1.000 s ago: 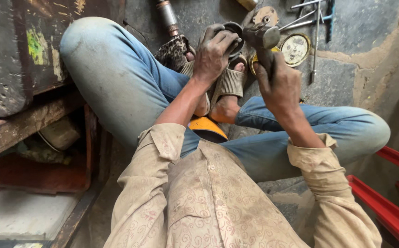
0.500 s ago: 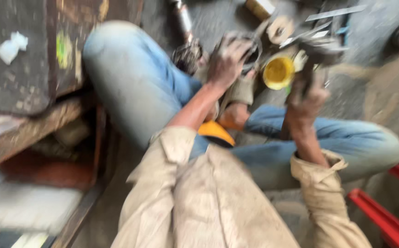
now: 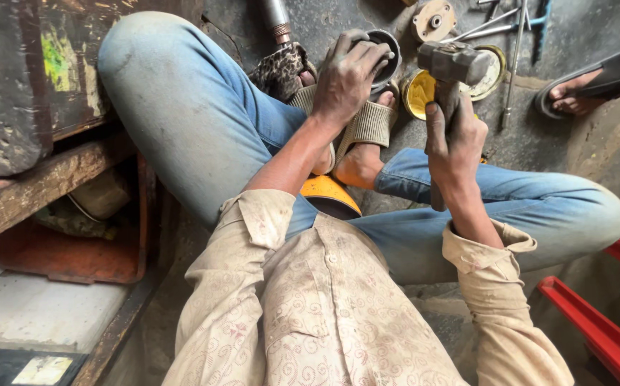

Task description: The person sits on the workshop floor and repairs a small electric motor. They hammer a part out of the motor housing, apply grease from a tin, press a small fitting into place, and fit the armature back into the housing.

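While left hand (image 3: 349,75) grips ring (image 3: 385,53), hammer (image 3: 453,64) up.

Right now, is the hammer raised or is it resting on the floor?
Raised. The right hand grips the hammer by its handle, head up, above the yellow dish. The left hand steadies a round metal part.

Person seated cross-legged on the floor. Left hand (image 3: 349,75) rests on a round metal part (image 3: 385,53) above the sandalled feet. Right hand (image 3: 453,139), just right of it, grips a hammer (image 3: 451,64) over a shallow dish (image 3: 417,93). Loose tools (image 3: 513,43) lie behind. Another person's foot (image 3: 588,89) lies far right.
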Motion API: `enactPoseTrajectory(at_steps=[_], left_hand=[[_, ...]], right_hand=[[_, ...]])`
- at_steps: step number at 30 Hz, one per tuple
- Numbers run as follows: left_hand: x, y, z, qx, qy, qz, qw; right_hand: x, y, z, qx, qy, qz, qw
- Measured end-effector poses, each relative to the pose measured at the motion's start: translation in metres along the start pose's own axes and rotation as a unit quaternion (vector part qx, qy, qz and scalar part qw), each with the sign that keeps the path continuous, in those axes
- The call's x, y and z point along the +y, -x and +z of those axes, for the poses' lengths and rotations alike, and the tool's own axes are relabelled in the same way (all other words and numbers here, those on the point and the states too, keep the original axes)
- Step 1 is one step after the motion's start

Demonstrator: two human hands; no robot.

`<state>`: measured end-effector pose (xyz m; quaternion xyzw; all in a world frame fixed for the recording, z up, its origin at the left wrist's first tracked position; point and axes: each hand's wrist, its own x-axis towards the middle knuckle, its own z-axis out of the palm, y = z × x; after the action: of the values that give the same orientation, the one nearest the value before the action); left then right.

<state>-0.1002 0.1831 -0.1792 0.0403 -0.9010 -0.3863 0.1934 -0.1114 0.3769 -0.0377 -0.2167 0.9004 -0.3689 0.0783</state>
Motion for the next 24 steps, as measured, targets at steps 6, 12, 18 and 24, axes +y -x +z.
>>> enactPoseTrajectory(at_steps=[6,12,18,24], left_hand=[[-0.005,-0.002,0.008,0.024,-0.034,0.003,0.999],[-0.010,-0.001,0.005,0.029,-0.030,-0.012,0.999],[-0.011,-0.006,-0.003,0.036,-0.027,-0.015,0.999],[-0.003,-0.007,-0.017,0.015,0.001,-0.052,0.999]], right_hand=[[0.012,-0.001,0.003,-0.022,-0.002,0.066,0.998],[0.021,0.002,0.005,-0.041,-0.036,0.124,0.991],[0.021,0.003,0.005,-0.036,-0.058,0.110,0.992],[0.022,0.000,0.008,-0.034,-0.036,0.124,0.991]])
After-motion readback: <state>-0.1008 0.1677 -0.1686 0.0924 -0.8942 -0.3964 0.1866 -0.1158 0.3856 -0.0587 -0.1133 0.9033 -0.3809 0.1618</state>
